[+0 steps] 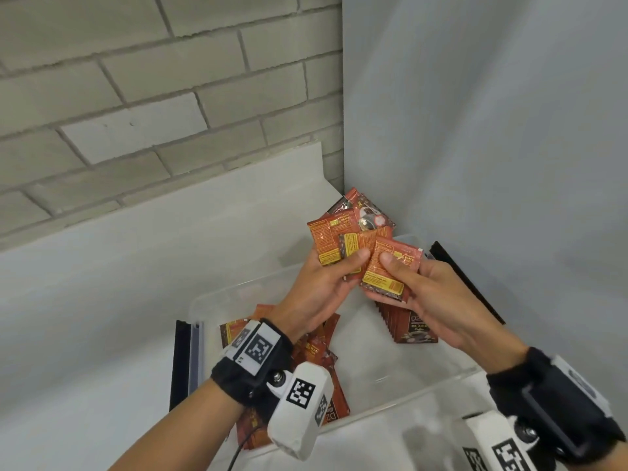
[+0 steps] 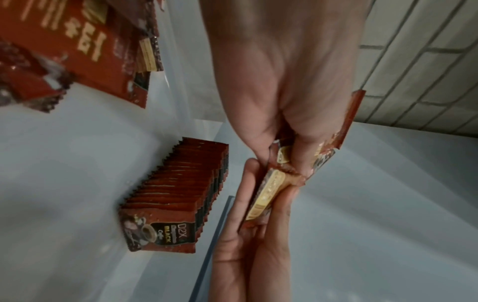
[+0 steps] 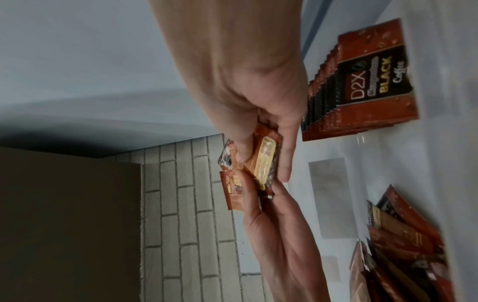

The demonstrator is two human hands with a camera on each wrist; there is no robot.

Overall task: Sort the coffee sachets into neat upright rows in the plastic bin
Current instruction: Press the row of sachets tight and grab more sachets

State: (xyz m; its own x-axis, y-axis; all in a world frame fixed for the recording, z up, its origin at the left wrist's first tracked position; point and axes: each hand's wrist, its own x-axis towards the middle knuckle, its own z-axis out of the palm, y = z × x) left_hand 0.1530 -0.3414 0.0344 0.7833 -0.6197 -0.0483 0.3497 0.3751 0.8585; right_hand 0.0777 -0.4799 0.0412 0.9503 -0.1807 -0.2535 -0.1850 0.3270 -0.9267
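Observation:
Above the clear plastic bin (image 1: 368,355), my left hand (image 1: 353,263) grips a fan of several red-orange coffee sachets (image 1: 334,239). My right hand (image 1: 384,277) pinches one more sachet (image 1: 390,271) at the fan's right edge, thumb on top. In the left wrist view that sachet (image 2: 269,190) sits between both hands' fingertips. A neat upright row of sachets (image 1: 411,326) (image 2: 181,183) (image 3: 362,81) stands along the bin's right side. A loose pile of sachets (image 1: 307,355) (image 2: 64,51) (image 3: 403,245) lies at the bin's left, partly hidden by my left wrist.
The bin sits on a white surface in a corner, with a grey brick wall (image 1: 153,96) behind and a plain pale wall (image 1: 492,130) on the right. A black strip (image 1: 465,280) runs along the bin's right side. Black and grey rails (image 1: 185,362) lie at its left.

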